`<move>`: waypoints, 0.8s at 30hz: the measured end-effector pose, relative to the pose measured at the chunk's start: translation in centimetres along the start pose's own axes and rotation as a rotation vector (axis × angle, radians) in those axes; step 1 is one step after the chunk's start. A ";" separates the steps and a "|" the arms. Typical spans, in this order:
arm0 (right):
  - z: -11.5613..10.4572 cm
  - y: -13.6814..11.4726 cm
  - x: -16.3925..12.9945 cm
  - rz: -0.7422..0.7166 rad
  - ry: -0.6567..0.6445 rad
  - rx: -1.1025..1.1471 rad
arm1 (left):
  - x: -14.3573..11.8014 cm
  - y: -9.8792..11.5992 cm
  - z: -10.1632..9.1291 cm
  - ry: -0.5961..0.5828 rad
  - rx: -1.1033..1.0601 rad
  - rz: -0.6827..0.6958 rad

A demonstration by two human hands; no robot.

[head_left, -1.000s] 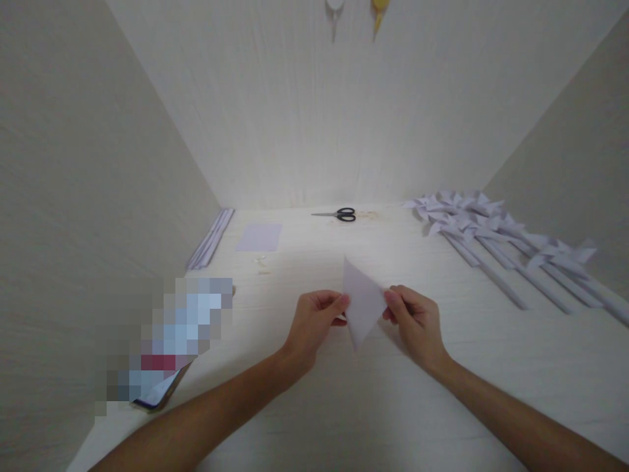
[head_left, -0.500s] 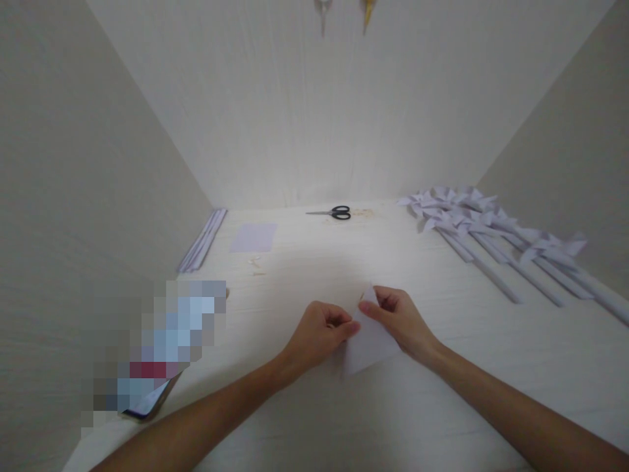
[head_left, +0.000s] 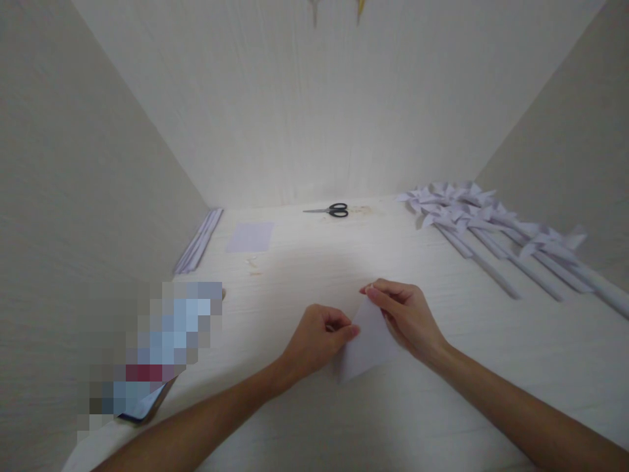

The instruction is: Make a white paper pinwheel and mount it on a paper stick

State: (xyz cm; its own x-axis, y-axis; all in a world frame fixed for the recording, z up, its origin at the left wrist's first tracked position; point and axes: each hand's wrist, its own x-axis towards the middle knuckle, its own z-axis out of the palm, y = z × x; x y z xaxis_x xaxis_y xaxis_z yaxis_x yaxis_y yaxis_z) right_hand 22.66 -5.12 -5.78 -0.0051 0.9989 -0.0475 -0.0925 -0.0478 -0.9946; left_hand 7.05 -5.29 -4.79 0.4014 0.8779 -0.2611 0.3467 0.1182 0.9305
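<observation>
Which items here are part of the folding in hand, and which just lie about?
In hand: folded white paper, pressed on the table by left hand and right hand.

Lying about: scissors, paper pinwheels, flat sheet, paper strips, phone.

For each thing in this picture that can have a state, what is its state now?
folded paper: folded, lying on the table, pressed by both hands.
left hand: fingertips pinching the paper's left edge.
right hand: fingers pressing the paper's top corner.
scissors: closed, lying flat.
paper pinwheels: finished, lying in a row.
paper square: flat, unfolded.
paper strips: stacked along the left wall.
</observation>
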 end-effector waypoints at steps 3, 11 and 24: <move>0.0 -0.1 -0.1 -0.017 0.008 -0.019 | 0.0 0.0 0.0 0.010 0.012 0.006; 0.1 0.0 -0.1 -0.067 0.022 -0.068 | -0.2 0.1 0.1 0.006 0.008 0.008; 0.2 -1.1 -0.2 -0.095 0.020 -0.192 | -0.3 0.0 0.2 -0.031 0.008 -0.002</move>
State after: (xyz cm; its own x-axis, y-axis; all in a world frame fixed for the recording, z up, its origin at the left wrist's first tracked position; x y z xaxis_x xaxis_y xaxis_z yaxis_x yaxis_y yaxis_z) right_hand 22.54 -5.28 -4.68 0.0141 0.9988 0.0474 0.0999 0.0457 -0.9939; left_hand 7.07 -5.60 -4.76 0.4265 0.8630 -0.2708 0.3546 0.1159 0.9278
